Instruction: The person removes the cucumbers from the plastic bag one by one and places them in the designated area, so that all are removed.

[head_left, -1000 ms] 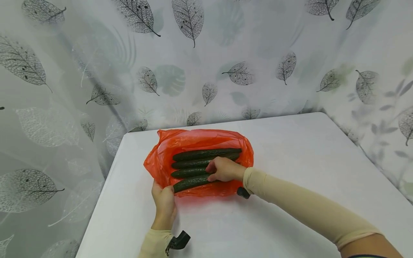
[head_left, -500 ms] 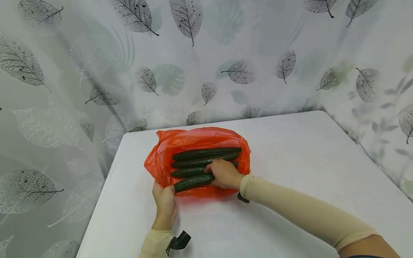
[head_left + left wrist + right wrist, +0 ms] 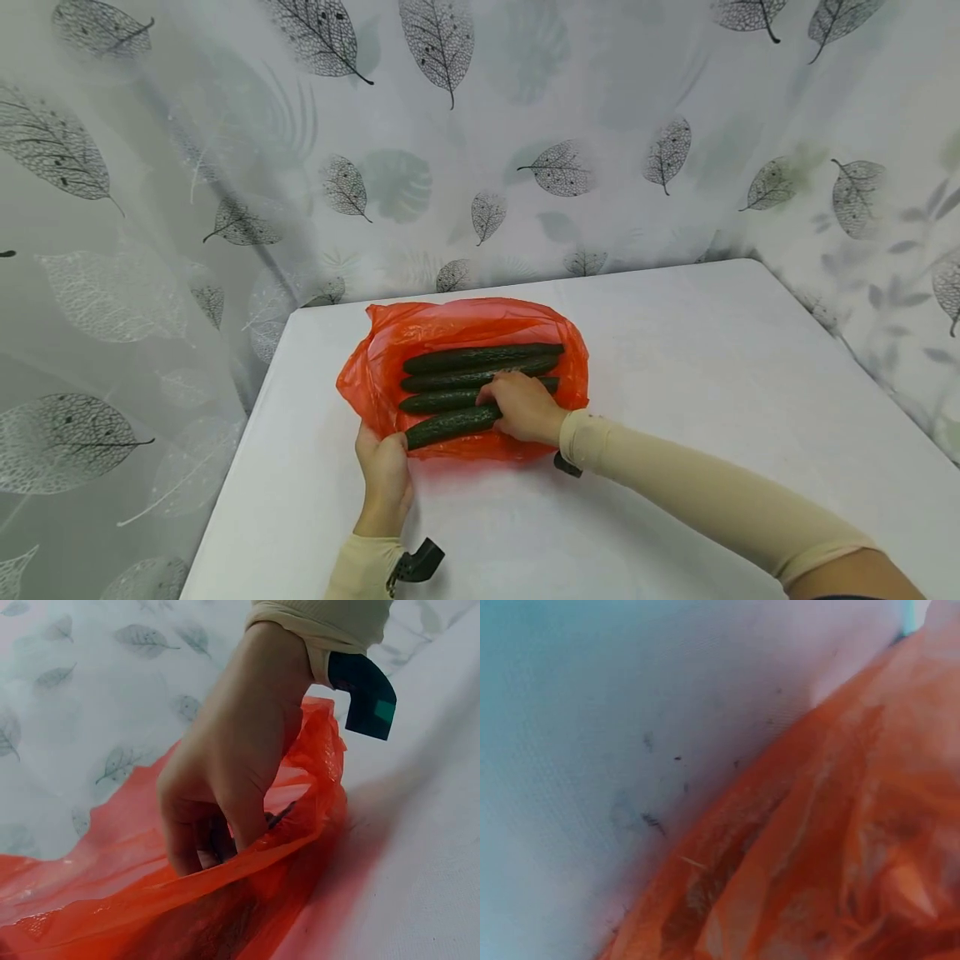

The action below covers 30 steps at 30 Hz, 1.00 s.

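Observation:
Several dark green cucumbers lie side by side in an open orange plastic bag (image 3: 480, 318) on the table. My right hand (image 3: 527, 408) reaches in from the right and grips the front cucumber (image 3: 450, 426) near its right part. Its fingers curl down between this cucumber and the one behind. At the front left corner, my left hand (image 3: 386, 483) pinches the bag's edge, its thumb beside the cucumber's left end. In the left wrist view a hand (image 3: 225, 754) dips its fingers behind the bag's rim. The right wrist view holds only the orange bag (image 3: 795, 855) and table, no fingers.
The white table (image 3: 712, 358) extends to the right of the bag and in front of it. A curtain printed with leaves (image 3: 517, 100) hangs behind and along the left. A black device (image 3: 420, 560) is strapped to the left wrist.
My right hand has closed round the front cucumber, and its fingertips have dropped between the cucumbers. That cucumber has shifted slightly. The left hand stays in place on the bag's edge.

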Tool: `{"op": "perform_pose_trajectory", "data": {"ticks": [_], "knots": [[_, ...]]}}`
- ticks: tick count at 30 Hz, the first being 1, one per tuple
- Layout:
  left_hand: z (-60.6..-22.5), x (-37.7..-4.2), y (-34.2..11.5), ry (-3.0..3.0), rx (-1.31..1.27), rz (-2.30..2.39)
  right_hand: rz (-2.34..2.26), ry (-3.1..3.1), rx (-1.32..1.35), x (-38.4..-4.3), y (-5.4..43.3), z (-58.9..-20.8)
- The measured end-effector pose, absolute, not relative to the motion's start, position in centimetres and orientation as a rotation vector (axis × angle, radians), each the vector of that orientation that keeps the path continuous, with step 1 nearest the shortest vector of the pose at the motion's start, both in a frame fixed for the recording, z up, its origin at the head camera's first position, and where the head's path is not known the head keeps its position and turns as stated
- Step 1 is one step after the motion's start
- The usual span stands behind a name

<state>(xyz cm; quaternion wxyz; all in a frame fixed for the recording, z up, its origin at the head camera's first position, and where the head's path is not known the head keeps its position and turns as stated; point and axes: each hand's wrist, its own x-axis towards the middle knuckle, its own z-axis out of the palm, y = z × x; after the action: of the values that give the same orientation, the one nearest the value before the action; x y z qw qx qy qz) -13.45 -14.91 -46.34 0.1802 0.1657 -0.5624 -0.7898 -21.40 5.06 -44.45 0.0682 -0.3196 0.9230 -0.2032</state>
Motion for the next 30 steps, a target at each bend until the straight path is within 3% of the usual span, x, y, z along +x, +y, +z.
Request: {"op": "perform_pose_trajectory", "data": {"ticks": [30], "knots": [[-45.8, -12.9, -15.3, -1.576, 0.412, -2.181, -1.122, 2.572, -0.75, -22.3, 7.2, -40.0]]}}
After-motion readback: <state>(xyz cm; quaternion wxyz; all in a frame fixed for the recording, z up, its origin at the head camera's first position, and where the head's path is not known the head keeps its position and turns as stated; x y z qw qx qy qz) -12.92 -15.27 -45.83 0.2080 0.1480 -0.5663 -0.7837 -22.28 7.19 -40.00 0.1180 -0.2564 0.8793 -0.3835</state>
